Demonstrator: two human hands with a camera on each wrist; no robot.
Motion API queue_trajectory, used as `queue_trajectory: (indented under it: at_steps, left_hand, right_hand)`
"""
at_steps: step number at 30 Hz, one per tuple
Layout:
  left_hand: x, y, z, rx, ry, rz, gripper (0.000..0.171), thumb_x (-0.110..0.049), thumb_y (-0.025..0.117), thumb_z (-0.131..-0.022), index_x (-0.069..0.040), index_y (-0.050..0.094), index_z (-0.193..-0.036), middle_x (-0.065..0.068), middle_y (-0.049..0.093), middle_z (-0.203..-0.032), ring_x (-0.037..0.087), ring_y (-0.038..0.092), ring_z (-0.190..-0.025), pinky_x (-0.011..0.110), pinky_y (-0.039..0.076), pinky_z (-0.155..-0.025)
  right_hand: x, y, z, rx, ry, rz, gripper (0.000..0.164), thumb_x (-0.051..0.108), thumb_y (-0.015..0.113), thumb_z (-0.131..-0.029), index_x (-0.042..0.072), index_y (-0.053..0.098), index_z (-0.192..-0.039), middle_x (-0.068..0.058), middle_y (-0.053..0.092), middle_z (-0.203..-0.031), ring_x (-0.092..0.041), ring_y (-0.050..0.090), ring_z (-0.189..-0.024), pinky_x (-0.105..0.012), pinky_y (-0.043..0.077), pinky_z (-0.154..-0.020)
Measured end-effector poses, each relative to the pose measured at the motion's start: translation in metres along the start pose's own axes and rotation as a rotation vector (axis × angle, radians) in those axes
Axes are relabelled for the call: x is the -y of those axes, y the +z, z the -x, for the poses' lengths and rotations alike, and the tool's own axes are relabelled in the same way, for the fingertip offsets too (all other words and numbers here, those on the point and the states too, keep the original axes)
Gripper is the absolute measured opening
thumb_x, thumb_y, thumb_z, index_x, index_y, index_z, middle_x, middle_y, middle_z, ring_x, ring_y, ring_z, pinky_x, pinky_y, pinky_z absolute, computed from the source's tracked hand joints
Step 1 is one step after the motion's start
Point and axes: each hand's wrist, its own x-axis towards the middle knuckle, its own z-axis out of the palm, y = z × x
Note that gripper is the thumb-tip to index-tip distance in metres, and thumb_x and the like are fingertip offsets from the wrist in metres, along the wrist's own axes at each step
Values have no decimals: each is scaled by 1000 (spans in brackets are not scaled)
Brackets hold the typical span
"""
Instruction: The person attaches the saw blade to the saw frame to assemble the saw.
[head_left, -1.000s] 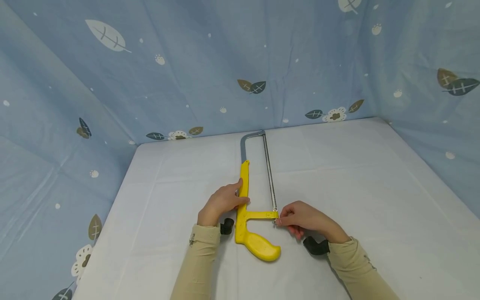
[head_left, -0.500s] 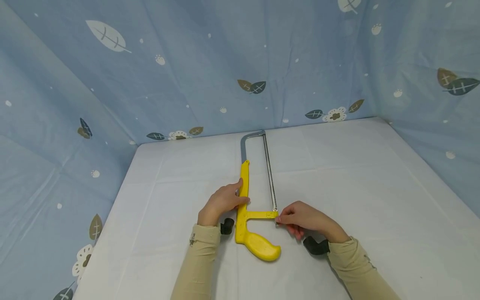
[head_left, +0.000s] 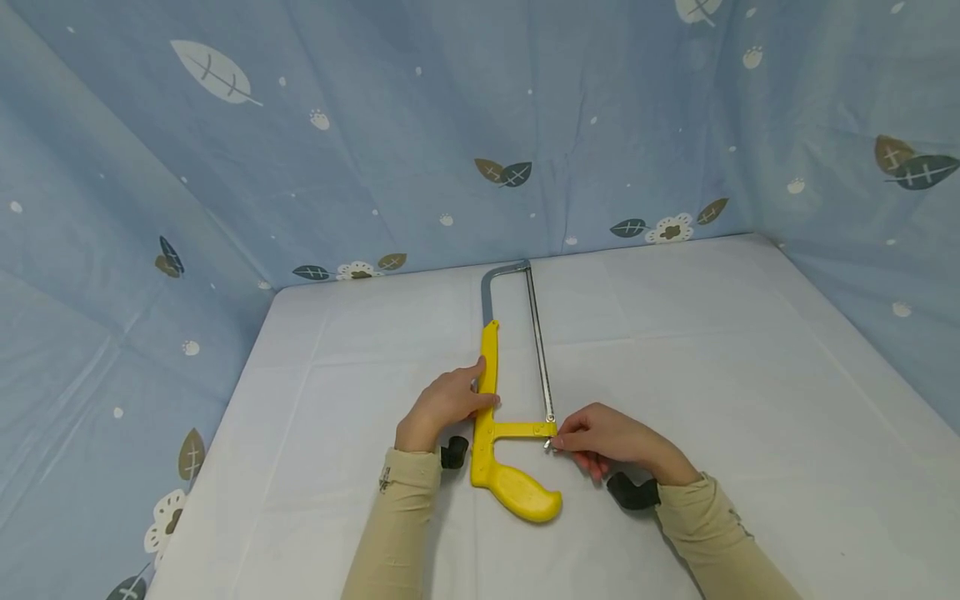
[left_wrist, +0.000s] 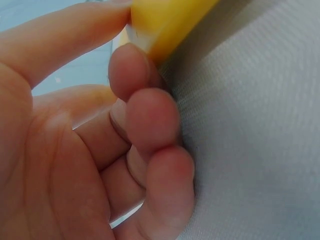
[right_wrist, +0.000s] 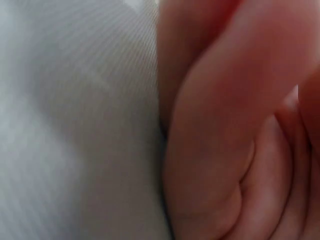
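Note:
A hacksaw [head_left: 489, 340] with a yellow frame and grey front bow lies flat on the white cloth. Its blade [head_left: 537, 342] runs down the right side to a small metal wing nut [head_left: 548, 446] below the yellow crossbar. With thumb and fingers my left hand [head_left: 442, 406] grips the frame's long bar; in the left wrist view the yellow bar [left_wrist: 172, 22] sits at the fingertips and the other fingers are curled. My right hand [head_left: 611, 435] pinches the wing nut at the thumb and fingertips. The right wrist view shows only curled fingers [right_wrist: 210, 125] against cloth.
White cloth [head_left: 720, 350] covers the table. Blue curtain [head_left: 420, 125] with leaf prints stands behind and at both sides. Black wrist-camera mounts [head_left: 633, 492] sit beside both wrists, near the cloth. The yellow handle [head_left: 525, 494] points toward me.
The right fingertips have shifted slightly and the wing nut has turned, showing at a different angle. My left hand and the hacksaw frame have stayed in place.

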Motion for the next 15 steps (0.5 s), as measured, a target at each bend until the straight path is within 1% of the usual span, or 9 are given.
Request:
queue_trajectory:
  at_steps: [3,6,11,15]
  left_hand:
    - [0,0,0,-3,3,-2,77,-41,61,-82,-19,20,-143,3,48,-61,15,44,-51,28,37,-58]
    - [-1,0,0,-2,3,-8,76,-42,61,-82,-19,20,-143,3,48,-65,15,45,-52,28,37,-60]
    - [0,1,0,0,-8,-17,76,-42,60,-82,-19,21,-143,3,48,-68,15,45,-54,29,37,-63]
    - [0,0,1,-5,-1,-1,76,-41,61,-82,-19,21,-143,3,46,-64,15,44,-52,28,37,-59]
  right_hand:
    - [-2,-1,-1,-20,6,-11,27,32,63,-82,5,64,-86,-3,50,-50,-14,47,-38,-24,40,-39]
    - [-3,0,-2,-41,18,-23,28,31,65,-81,4,61,-85,-3,50,-50,-13,47,-37,-24,40,-39]
    - [-4,0,-3,-41,17,-13,28,31,65,-81,3,58,-83,-2,49,-49,-14,47,-37,-24,40,-38]
    - [-5,0,-3,-32,10,-9,29,32,64,-81,3,60,-80,-3,49,-49,-15,48,-37,-24,39,-38]
